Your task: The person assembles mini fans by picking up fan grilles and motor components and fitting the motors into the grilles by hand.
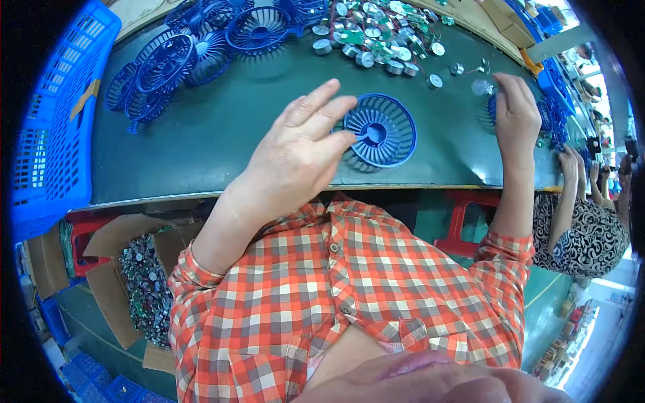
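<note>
A round blue plastic fan grille (403,138) with radial ribs lies on the green tabletop in front of me. My left hand (292,148) is over its left side, fingers stretched out and apart. The left thumb and forefinger are at the rim, and the thumb tip is by a pale strip near the hub; whether they touch is hard to tell. My right hand (517,111) is raised to the right, its fingers bent and close together. A blurred, pale round thing (482,87) shows by its fingertips. Small round motors (435,81) with wires lie just beyond.
Blue grilles (164,62) are stacked at the far left. A heap of motors and green circuit boards (376,37) lies at the back. A blue crate (57,121) stands left; a carton of small parts (111,295) is below. Another person's arm (568,181) is at right.
</note>
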